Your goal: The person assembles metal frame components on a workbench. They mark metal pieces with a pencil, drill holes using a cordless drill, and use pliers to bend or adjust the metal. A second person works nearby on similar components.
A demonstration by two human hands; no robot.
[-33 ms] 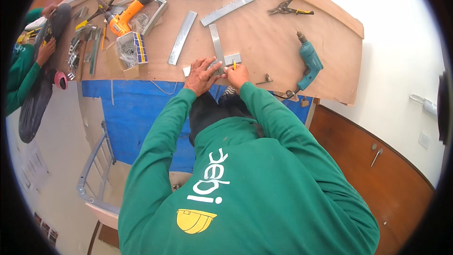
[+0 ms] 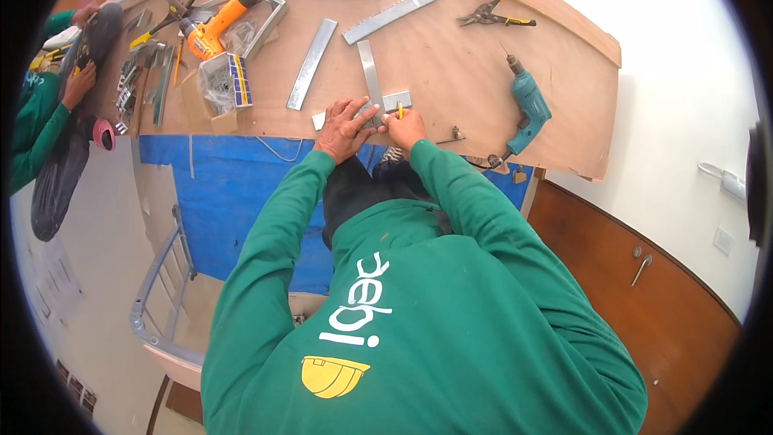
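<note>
A galvanized metal channel piece (image 2: pixel 398 101) lies near the front edge of the wooden table. Across it rests a metal square (image 2: pixel 368 64), its flat grey blade pointing to the far side. My left hand (image 2: pixel 345 129) bends its fingers over the square's near end and holds it against the channel. My right hand (image 2: pixel 405 127) is closed around a yellow pencil (image 2: pixel 400 109), right beside the blade. Its tip is hidden by the fingers.
Right on the table (image 2: pixel 451 72) lie a teal drill (image 2: pixel 527 109) and yellow-handled snips (image 2: pixel 495 10). Left are an orange power tool (image 2: pixel 216 28), a screw box (image 2: pixel 224 84) and more snips (image 2: pixel 171 4). Other channels (image 2: pixel 312 64) lie beyond my hands. A co-worker (image 2: pixel 48 109) sits far left.
</note>
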